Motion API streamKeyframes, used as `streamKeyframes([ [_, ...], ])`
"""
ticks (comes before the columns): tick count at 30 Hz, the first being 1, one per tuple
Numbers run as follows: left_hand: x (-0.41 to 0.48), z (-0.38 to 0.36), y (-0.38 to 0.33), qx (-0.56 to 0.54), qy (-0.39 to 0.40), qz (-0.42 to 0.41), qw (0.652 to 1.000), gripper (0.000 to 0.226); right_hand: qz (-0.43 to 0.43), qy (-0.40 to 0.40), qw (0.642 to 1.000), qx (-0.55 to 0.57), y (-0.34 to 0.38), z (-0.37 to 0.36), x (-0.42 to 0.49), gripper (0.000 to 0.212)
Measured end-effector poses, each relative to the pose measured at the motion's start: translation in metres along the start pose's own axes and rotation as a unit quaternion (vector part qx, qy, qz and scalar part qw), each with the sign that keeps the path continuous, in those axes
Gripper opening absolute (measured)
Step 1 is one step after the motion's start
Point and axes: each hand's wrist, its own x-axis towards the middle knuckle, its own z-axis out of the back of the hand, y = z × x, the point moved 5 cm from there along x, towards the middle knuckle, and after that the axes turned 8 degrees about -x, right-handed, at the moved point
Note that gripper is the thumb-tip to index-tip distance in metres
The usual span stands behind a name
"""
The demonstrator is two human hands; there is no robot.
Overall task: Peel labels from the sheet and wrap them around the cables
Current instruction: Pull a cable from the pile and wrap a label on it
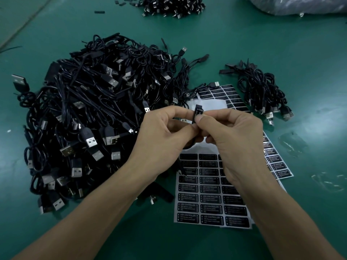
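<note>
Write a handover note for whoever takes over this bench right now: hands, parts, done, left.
Left hand: grip pinches the black inline module of a USB cable.
Right hand: grip pinches the LED CONTROLLER label against that module.
Both hands are above the near label sheet. A second sheet lies behind it.
The big cable pile is to the left and the small cable bundle to the right.
Done: bare backing shows at the near sheet's top, and this label is partly wrapped.
Left: finish this wrap, then probably the big pile. I cannot tell whether the small bundle is labelled.
</note>
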Motion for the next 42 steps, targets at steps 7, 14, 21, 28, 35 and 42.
streamKeyframes([
  [7, 0.0, 0.0, 0.0, 0.0, 0.003, 0.003, 1.0, 0.01, -0.013, 0.0, 1.0, 0.007, -0.002, 0.001, 0.001, 0.012],
  [14, 0.0, 0.002, 0.003, -0.01, 0.004, 0.002, 1.0, 0.011, -0.016, -0.02, 1.0, 0.007, -0.004, 0.005, 0.003, 0.024],
  [21, 0.0, 0.002, 0.002, -0.004, 0.012, 0.0, 1.0, 0.014, 0.032, 0.042, 0.999, 0.004, 0.0, -0.001, 0.001, 0.012],
  [28, -0.002, 0.001, 0.0, 0.025, 0.02, 0.01, 0.999, 0.002, 0.053, 0.023, 0.997, -0.044, 0.0, 0.0, 0.004, 0.02],
  [35, 0.0, 0.006, -0.017, 0.156, 0.021, -0.024, 0.987, 0.011, 0.109, 0.03, 0.988, -0.109, 0.006, -0.003, 0.0, 0.034],
  [42, 0.003, 0.02, -0.043, 0.209, -0.022, -0.103, 0.972, 0.027, 0.155, 0.151, 0.971, -0.102, 0.012, -0.024, -0.013, 0.027],
])
